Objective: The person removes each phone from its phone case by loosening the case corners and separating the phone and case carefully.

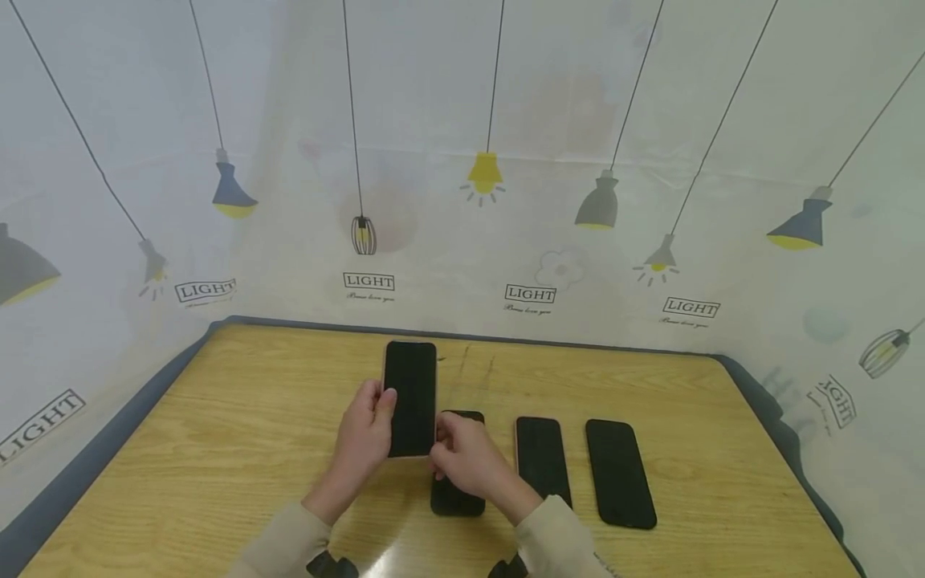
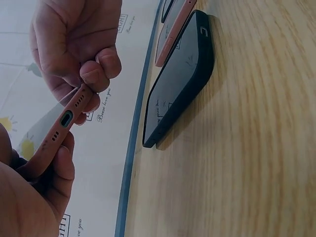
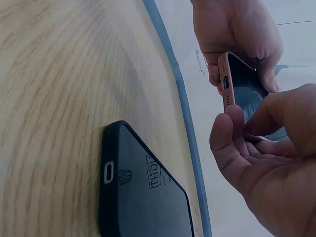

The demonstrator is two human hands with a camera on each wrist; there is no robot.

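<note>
My left hand (image 1: 364,429) grips a smartphone (image 1: 412,393) in a pink case by its left side, with the thumb along the front edge. The phone is raised above the table, and its dark screen faces me. The charging port in its bottom edge shows in the left wrist view. At the lower right corner of this phone, the curled fingers and thumb of my right hand (image 1: 471,453) pinch the case edge. Below that hand a black-cased phone (image 1: 457,502) lies screen up, partly hidden by it.
Right of the hands lie a second pink-cased phone (image 1: 542,453), partly covered by my right forearm, and another black phone (image 1: 621,474). All rest on a wooden table (image 1: 253,401). Behind it hangs a pale curtain (image 1: 448,96) printed with lamps.
</note>
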